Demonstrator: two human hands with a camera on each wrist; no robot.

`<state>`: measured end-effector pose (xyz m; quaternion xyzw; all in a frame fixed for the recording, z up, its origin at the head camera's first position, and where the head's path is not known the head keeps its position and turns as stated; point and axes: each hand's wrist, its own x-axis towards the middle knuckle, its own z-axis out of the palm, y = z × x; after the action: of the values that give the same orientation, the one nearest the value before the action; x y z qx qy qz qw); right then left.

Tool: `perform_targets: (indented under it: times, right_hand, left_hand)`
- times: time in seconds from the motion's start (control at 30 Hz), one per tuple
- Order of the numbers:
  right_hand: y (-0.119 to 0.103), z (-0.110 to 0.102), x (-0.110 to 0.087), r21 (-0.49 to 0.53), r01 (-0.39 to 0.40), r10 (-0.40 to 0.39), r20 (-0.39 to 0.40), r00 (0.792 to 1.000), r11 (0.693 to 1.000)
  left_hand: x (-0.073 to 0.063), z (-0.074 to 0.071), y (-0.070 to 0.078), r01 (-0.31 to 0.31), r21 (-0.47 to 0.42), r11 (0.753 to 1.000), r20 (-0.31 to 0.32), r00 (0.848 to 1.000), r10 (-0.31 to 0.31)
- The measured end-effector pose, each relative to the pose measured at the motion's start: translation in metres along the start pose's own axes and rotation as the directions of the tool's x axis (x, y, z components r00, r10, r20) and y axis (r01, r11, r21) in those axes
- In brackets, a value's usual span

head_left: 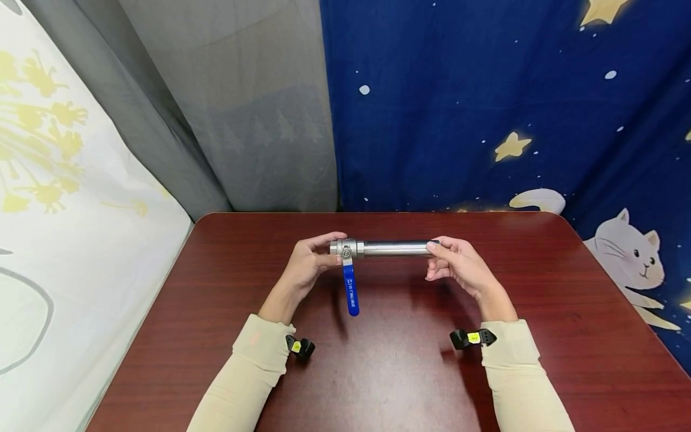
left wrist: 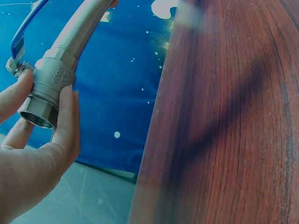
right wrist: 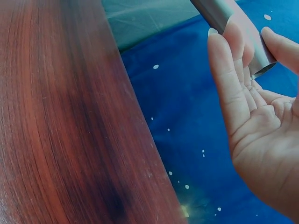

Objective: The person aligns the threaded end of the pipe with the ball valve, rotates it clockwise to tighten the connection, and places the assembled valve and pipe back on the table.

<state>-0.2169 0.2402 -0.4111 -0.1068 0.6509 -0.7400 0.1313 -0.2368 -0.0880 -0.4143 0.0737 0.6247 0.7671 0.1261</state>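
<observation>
A metal ball valve (head_left: pixel 351 248) with a blue lever handle (head_left: pixel 351 291) is joined to a straight steel pipe (head_left: pixel 396 248), and both are held level above the table. My left hand (head_left: pixel 308 264) grips the valve's open end between thumb and fingers; the hollow threaded mouth of the valve (left wrist: pixel 39 109) shows in the left wrist view. At the other end my right hand (head_left: pixel 459 264) pinches the pipe, thumb on the near side. The right wrist view shows the pipe's open end (right wrist: pixel 264 69) between thumb and fingers. The lever points toward me, across the pipe.
The reddish-brown wooden table (head_left: pixel 378 372) lies under both hands, with shadows on it. Behind it hang a grey curtain (head_left: pixel 259 120) and a blue starry curtain (head_left: pixel 432 120). A white patterned cloth (head_left: pixel 65 252) borders the left side. Small black cameras (head_left: pixel 302 348) sit at the wrists.
</observation>
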Motion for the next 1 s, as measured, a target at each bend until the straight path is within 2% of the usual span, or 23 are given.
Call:
perform_targets:
  times: [0.37,0.67,1.0]
  right_hand:
    - [-0.0026,0.0014,0.0012,-0.029,-0.013,0.012,-0.029,1.000,1.000]
    - [0.0002,0.0018,0.0011,0.007,-0.033,0.033,-0.043,0.999,0.999]
    - [0.0031,-0.0004,0.0014,0.001,0.003,-0.003,-0.030,1.000,1.000]
  left_hand:
    - [0.0022,0.0002,-0.0008,0.003,0.009,1.000,-0.001,1.000,-0.003]
    - [0.0023,0.0004,-0.0008,0.012,0.030,0.999,-0.019,1.000,-0.011]
    - [0.0020,0.0014,-0.0002,-0.013,0.020,1.000,0.028,1.000,0.012]
